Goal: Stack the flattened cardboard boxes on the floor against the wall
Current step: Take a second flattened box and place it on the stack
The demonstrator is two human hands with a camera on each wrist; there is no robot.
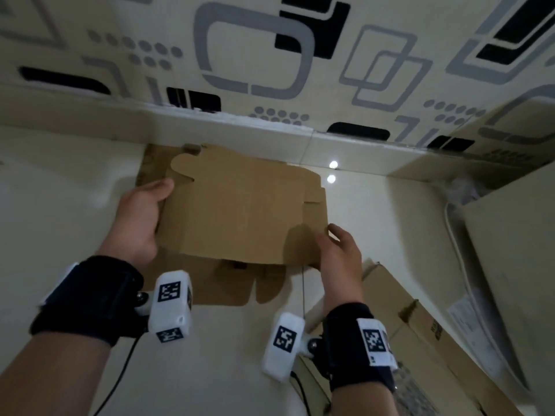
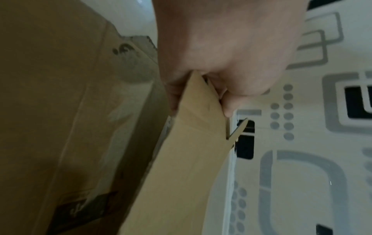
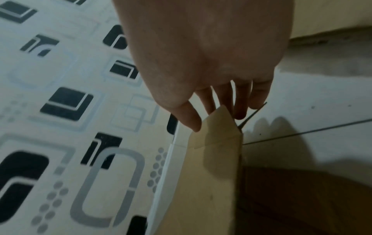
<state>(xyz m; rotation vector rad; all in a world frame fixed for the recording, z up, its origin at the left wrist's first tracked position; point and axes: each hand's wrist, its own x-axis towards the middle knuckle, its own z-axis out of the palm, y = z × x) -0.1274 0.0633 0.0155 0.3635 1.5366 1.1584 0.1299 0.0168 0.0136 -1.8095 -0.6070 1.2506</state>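
A flattened cardboard box (image 1: 243, 211) hangs level above the pale tiled floor (image 1: 60, 181), just near the patterned wall (image 1: 270, 55), over another flattened box (image 1: 210, 280) lying below it. The left hand (image 1: 141, 217) pinches its left edge, thumb on top and fingers curled beneath. The right hand (image 1: 339, 253) has loose, nearly straight fingers (image 3: 209, 103) touching the near right corner.

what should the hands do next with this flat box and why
Probably lower the flattened cardboard box onto the cardboard stack by the wall. The left hand grips its left edge, the right hand's straight fingers steady its near right corner, and it hangs above the stack.
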